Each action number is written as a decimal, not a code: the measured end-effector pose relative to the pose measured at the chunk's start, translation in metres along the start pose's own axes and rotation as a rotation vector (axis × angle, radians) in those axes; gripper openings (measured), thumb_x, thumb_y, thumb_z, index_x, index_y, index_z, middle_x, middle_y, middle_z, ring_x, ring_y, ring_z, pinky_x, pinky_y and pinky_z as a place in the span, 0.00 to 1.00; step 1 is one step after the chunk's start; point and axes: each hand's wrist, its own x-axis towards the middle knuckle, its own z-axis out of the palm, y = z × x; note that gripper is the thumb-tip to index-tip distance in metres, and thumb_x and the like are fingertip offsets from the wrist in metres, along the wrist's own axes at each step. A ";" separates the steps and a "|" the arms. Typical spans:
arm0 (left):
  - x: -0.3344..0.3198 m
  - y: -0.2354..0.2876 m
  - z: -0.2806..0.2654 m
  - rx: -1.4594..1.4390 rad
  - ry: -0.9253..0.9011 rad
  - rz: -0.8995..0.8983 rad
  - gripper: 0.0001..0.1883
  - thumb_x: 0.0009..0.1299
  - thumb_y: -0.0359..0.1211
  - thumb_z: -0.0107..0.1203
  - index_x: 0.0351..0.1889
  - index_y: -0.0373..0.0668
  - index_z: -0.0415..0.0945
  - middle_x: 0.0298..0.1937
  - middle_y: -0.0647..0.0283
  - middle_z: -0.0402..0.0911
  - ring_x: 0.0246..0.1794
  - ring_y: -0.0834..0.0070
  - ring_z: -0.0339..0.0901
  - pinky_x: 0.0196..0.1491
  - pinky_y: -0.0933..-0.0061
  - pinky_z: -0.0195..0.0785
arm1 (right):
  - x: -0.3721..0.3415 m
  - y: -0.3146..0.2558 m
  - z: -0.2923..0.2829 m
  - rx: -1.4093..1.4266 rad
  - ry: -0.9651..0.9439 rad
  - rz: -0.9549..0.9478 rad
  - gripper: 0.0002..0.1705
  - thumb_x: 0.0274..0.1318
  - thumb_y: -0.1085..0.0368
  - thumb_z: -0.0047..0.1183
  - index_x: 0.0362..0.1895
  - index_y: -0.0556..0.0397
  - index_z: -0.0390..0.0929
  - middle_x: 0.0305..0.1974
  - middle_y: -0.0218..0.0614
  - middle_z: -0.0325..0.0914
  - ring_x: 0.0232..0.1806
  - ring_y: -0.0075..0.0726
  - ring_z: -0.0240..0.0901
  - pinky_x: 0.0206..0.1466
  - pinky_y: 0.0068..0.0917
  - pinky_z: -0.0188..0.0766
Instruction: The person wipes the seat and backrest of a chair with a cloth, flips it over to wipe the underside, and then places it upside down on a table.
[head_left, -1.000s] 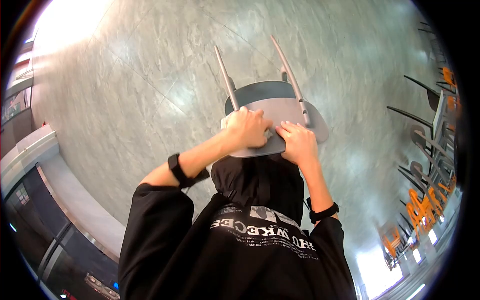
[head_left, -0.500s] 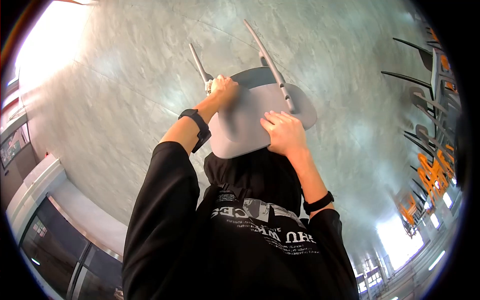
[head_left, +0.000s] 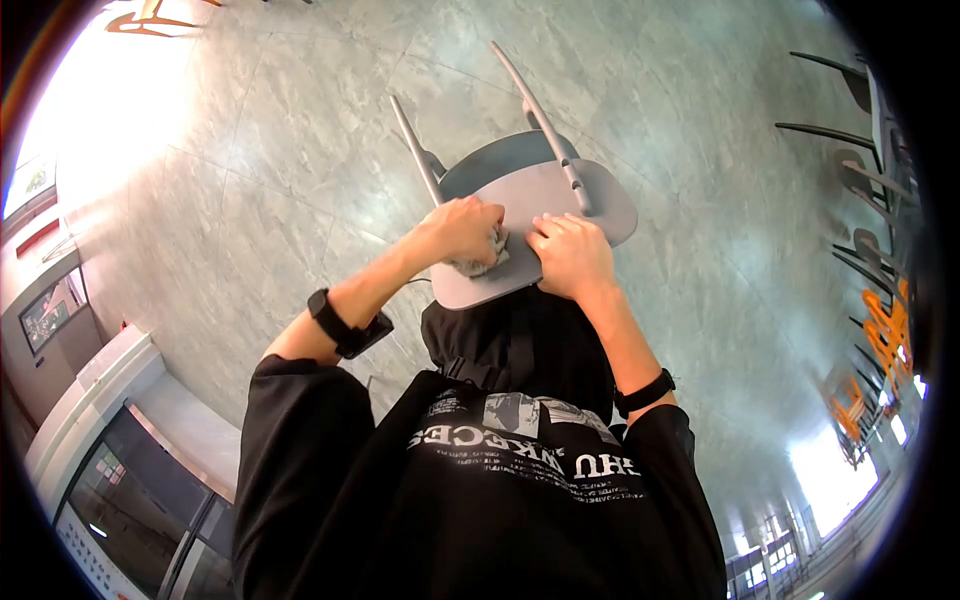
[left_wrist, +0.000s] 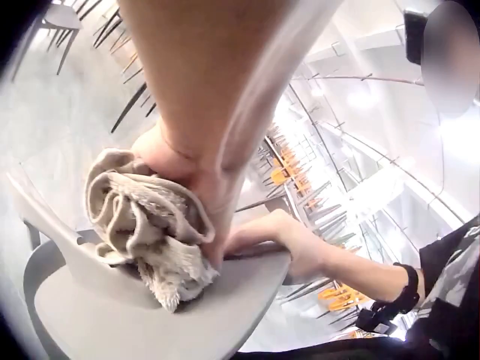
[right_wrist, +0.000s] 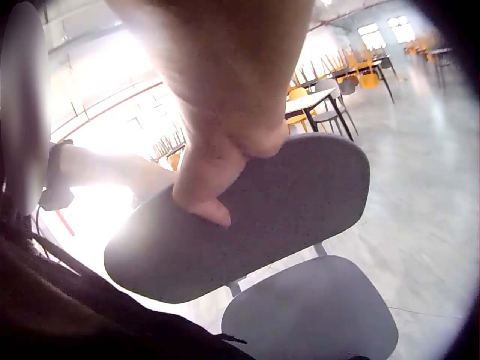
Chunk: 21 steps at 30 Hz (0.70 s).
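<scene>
A grey chair with its backrest [head_left: 520, 262] close to the person's front is in the head view, its thin legs or bars pointing away. Bunched in the left hand [head_left: 462, 232] is a beige cloth [head_left: 490, 258], held against the backrest's left part. The left wrist view shows the rumpled towel cloth [left_wrist: 142, 217] under that hand [left_wrist: 176, 161], on the grey surface. The right hand [head_left: 573, 258] grips the backrest's near edge; in the right wrist view its thumb [right_wrist: 214, 212] lies along one face of the backrest [right_wrist: 285, 202], above the seat [right_wrist: 311, 311].
Dark-legged tables [head_left: 880, 130] and orange chairs [head_left: 885, 325] line the right side of the head view. A pale ledge [head_left: 90, 400] and dark glass panels [head_left: 130, 490] stand at the left. Grey marbled floor [head_left: 300, 130] surrounds the chair.
From half a second ago, the left hand has moved back from near the left bar towards the near part of the backrest, with the cloth. The right hand keeps its grip.
</scene>
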 end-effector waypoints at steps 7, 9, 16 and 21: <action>0.072 -0.035 0.013 0.338 -0.116 -0.261 0.19 0.52 0.36 0.63 0.43 0.41 0.82 0.38 0.51 0.83 0.43 0.56 0.82 0.42 0.60 0.78 | -0.005 0.002 0.007 -0.035 0.082 -0.027 0.09 0.37 0.67 0.55 0.29 0.50 0.81 0.35 0.35 0.81 0.46 0.40 0.78 0.57 0.36 0.69; 0.086 -0.046 0.016 0.388 -0.124 -0.341 0.17 0.55 0.34 0.63 0.44 0.43 0.83 0.40 0.53 0.84 0.45 0.58 0.83 0.42 0.62 0.78 | -0.005 0.000 0.005 -0.039 0.055 -0.007 0.10 0.39 0.66 0.54 0.31 0.50 0.82 0.35 0.35 0.81 0.47 0.41 0.78 0.62 0.39 0.65; 0.088 -0.058 0.031 0.415 0.028 -0.395 0.19 0.53 0.34 0.63 0.45 0.43 0.82 0.43 0.50 0.83 0.46 0.55 0.82 0.45 0.57 0.78 | -0.035 -0.005 -0.043 0.148 0.216 0.281 0.48 0.39 0.66 0.56 0.71 0.49 0.58 0.69 0.48 0.54 0.74 0.52 0.46 0.74 0.53 0.42; 0.012 0.001 -0.004 -0.089 0.101 -0.168 0.28 0.46 0.43 0.62 0.45 0.40 0.81 0.37 0.48 0.84 0.40 0.54 0.83 0.45 0.61 0.78 | -0.036 0.031 -0.029 1.657 0.546 1.361 0.41 0.55 0.60 0.55 0.70 0.56 0.53 0.68 0.48 0.55 0.72 0.46 0.49 0.66 0.56 0.54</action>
